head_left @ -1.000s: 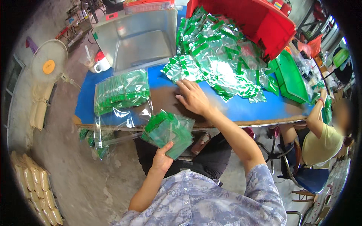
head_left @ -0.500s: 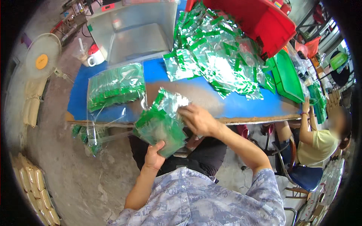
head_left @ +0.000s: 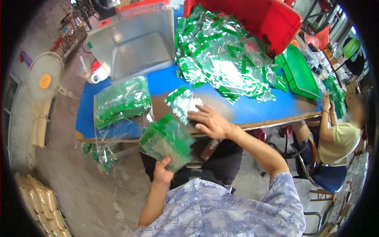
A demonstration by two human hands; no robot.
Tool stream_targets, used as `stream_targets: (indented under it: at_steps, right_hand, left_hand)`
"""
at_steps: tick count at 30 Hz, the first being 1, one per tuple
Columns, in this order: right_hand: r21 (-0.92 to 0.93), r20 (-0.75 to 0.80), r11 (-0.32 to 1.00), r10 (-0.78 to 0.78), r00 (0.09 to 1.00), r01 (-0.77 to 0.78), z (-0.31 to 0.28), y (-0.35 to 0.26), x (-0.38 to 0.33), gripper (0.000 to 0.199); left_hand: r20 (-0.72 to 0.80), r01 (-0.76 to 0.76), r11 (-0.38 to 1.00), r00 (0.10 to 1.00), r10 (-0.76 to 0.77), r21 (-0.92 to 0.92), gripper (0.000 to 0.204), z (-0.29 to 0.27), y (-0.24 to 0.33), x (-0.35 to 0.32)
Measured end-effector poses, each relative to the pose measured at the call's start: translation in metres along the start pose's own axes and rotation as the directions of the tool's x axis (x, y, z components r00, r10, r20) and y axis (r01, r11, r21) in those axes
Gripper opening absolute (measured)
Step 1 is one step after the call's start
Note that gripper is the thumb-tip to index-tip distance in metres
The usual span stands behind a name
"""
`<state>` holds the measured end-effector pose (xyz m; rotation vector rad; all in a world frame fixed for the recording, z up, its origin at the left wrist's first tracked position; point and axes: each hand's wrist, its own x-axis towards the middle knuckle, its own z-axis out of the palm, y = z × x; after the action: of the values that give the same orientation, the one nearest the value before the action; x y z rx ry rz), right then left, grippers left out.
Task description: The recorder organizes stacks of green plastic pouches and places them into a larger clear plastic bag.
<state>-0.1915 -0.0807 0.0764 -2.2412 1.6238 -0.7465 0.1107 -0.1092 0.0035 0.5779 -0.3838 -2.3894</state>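
My left hand (head_left: 162, 172) is closed on a fanned stack of green-and-clear plastic packets (head_left: 166, 141), held over my lap at the table's front edge. Its thumb presses on top; the fingers beneath are hidden. My right hand (head_left: 213, 122) reaches over the edge with fingers stretched and thumb apart. Its fingertips touch a single shiny packet (head_left: 181, 103) lying on the table beyond the stack. To the left, a large clear bag (head_left: 123, 98) contains rows of the same green packets. A big heap of loose packets (head_left: 225, 59) covers the back middle of the table.
A red bin (head_left: 272, 25) lies tipped behind the heap, with a green tray (head_left: 300, 73) to its right. At the back left stand a translucent bin (head_left: 136, 47) and a red-and-white mug (head_left: 99, 73). A person in a yellow top (head_left: 340, 142) sits at the far right.
The single packet has separated from the held stack and now lies on the table under my right fingertips. My right fingers have spread. The stack is slightly lower in my left hand.
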Motion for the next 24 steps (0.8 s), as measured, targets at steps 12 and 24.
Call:
stream_targets:
  at_steps: [12,24]
  right_hand:
    - [-0.213,-0.583,0.605,0.551,0.597,-0.767,-0.087,0.114,-0.013,0.066]
    - [0.865,-0.179,0.448,0.696,0.695,-0.227,0.006,-0.068,-0.001,0.028]
  left_hand:
    - [-0.046,0.076,0.995,0.996,-0.073,0.059,0.06,0.002,-0.023,0.014]
    - [-0.085,0.011,0.982,0.996,0.005,0.189,0.054,0.044,-0.017,0.017]
